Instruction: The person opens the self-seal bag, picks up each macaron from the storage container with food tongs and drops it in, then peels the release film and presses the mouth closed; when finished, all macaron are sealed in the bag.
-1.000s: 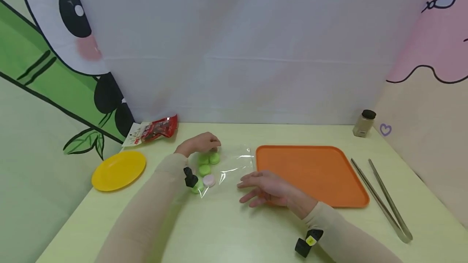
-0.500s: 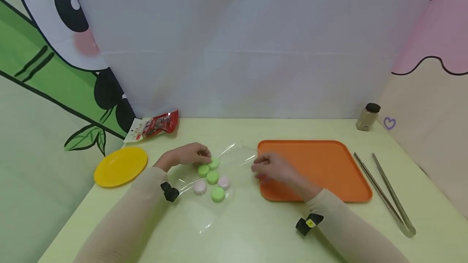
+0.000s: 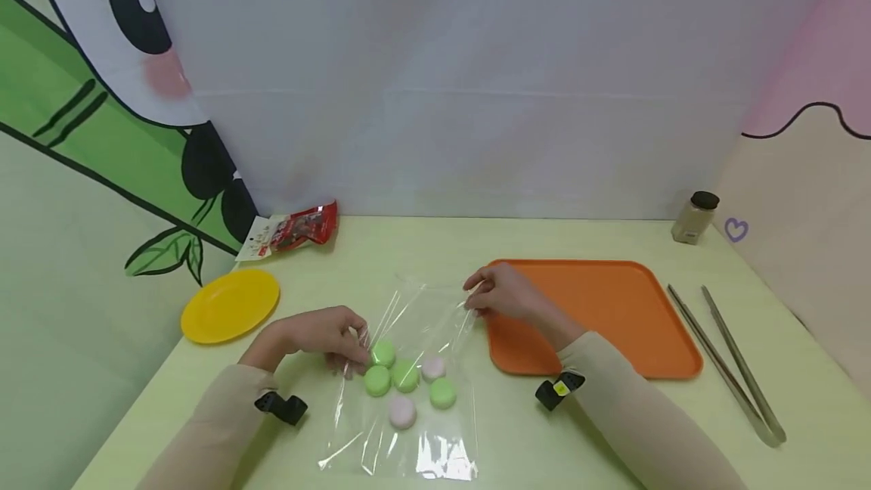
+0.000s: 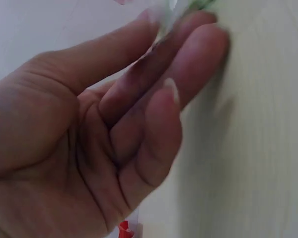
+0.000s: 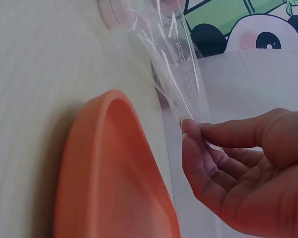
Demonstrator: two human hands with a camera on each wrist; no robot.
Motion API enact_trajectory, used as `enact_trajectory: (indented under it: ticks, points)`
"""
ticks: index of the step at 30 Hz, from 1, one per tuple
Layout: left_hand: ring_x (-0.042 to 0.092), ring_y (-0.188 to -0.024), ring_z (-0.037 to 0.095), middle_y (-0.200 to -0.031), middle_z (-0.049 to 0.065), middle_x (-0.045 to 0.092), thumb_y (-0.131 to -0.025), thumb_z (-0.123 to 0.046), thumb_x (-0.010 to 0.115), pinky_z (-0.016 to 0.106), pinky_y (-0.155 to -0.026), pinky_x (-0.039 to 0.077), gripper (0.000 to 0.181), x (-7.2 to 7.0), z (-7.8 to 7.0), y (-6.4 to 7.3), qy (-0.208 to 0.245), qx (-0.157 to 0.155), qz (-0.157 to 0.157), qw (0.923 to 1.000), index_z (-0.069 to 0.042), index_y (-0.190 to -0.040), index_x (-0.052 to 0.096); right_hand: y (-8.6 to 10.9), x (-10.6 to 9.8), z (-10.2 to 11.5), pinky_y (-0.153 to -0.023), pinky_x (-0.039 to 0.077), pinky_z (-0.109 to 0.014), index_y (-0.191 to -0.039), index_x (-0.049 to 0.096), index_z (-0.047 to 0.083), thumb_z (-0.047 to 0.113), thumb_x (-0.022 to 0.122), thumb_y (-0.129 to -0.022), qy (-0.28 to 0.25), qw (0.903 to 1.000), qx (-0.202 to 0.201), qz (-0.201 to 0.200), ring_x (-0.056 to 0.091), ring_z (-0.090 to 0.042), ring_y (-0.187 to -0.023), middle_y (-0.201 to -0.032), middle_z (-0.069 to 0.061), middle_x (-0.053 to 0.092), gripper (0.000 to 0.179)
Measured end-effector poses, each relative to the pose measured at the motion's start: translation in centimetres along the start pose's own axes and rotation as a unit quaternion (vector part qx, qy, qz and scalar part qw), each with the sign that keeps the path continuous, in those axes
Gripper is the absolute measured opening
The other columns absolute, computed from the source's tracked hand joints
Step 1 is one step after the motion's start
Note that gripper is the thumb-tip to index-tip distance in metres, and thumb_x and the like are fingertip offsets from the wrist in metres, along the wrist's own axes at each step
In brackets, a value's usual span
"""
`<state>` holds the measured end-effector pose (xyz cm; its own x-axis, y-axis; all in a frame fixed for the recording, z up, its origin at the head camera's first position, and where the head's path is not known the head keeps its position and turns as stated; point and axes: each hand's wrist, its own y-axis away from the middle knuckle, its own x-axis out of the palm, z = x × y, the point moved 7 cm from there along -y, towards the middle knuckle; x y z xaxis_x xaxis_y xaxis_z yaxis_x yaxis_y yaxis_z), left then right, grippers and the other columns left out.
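A clear plastic bag (image 3: pixel 418 324) is spread over the near middle of the table, glossy with reflections. Several green discs (image 3: pixel 405 375) and two pale pink discs (image 3: pixel 402 412), rounded like macarons, show through its film. My left hand (image 3: pixel 320 335) pinches the bag's left edge beside the green ones; in the left wrist view the thumb and fingertips meet on clear film at the top. My right hand (image 3: pixel 506 295) holds the far right corner of the bag between thumb and fingers. The right wrist view shows the film stretching up from those fingertips (image 5: pixel 189 130).
An orange tray (image 3: pixel 592 316) lies under and right of the right hand, with metal tongs (image 3: pixel 731 369) beyond it. A jar with a black lid (image 3: pixel 694 218) stands at the back right. At left are a yellow plate (image 3: pixel 231 306) and a red packet (image 3: pixel 302 227).
The bag and its discs have come nearer and turned, and the discs have spread apart. My left hand moved nearer and left; my right hand moved farther off and took hold of the bag's corner.
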<state>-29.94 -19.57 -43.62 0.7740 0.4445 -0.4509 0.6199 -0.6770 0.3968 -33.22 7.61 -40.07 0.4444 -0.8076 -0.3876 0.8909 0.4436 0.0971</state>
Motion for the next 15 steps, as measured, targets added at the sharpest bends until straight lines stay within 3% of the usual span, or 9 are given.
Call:
enact_trajectory:
  ticks: [4,7,11,15]
  points:
    - [0.064,-0.062,0.017,-0.076,0.010,0.073,-0.091,-0.024,0.076,0.024,-0.055,0.051,0.019,0.2,-0.3,0.4,-0.015,-0.011,0.025,0.9995,-0.007,-0.089,0.069,0.3,0.1,0.3,-0.073,0.060,-0.037,-0.118,0.063,-0.012,-0.001,0.071,-0.090,0.007,0.9998,0.000,0.018,0.069,-0.027,-0.074,-0.089,-0.017,0.073,0.031]
    - [0.067,-0.068,0.020,-0.081,0.009,0.073,-0.091,-0.025,0.076,0.028,-0.060,0.054,0.021,-1.0,0.0,0.2,-0.026,-0.035,0.011,0.9990,-0.008,-0.101,0.070,0.5,0.2,0.5,-0.075,0.059,-0.040,-0.121,0.063,-0.010,-0.001,0.070,-0.091,0.010,0.9996,-0.006,0.027,0.069,-0.034,-0.079,-0.089,-0.016,0.073,0.032]
    - [0.067,-0.082,0.023,-0.096,0.007,0.074,-0.097,-0.030,0.067,0.035,-0.073,0.058,0.033,-3.6,0.3,-1.1,0.006,-0.041,-0.071,0.9966,-0.006,-0.120,0.066,0.5,0.0,0.7,-0.076,0.059,-0.042,-0.119,0.065,-0.007,0.000,0.071,-0.090,0.018,0.9995,-0.013,0.021,0.069,-0.037,-0.078,-0.085,-0.015,0.072,0.031]
    - [0.065,-0.080,0.019,-0.096,0.006,0.072,-0.100,-0.030,0.064,0.033,-0.075,0.058,0.037,-5.5,0.8,-2.4,0.067,-0.032,-0.174,0.9819,0.001,-0.120,0.068,0.3,-0.3,0.6,-0.072,0.059,-0.041,-0.117,0.067,-0.006,-0.002,0.071,-0.088,0.024,0.9996,-0.008,0.007,0.070,-0.035,-0.073,-0.077,-0.015,0.070,0.030]
